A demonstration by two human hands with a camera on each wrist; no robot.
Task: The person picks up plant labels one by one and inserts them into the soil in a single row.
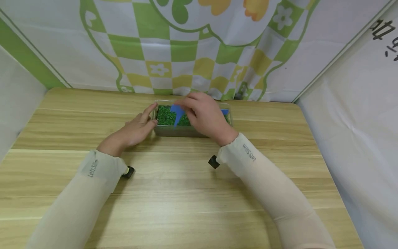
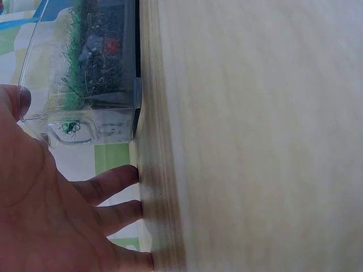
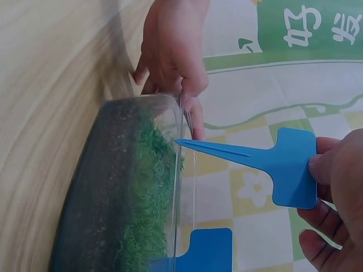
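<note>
Over the clear grass-filled box (image 1: 174,129) at the wooden table's (image 1: 186,193) far edge, a blue T-shaped plant label (image 3: 283,164) is pinched by the right hand (image 1: 206,116); the box's end is steadied by the left hand's (image 1: 133,131) relaxed fingers.

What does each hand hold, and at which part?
Right hand pinches a blue tag by its wide head. Left hand holds nothing; it touches the clear box end.

The place looks like a small makeshift recording booth rather than a lived-in room: a pale wooden table (image 1: 186,193) beneath the hands is boxed in by a green-and-yellow checked cartoon cloth (image 1: 186,48) hung beyond them and plain white sheets (image 1: 357,114) at either side.
</note>
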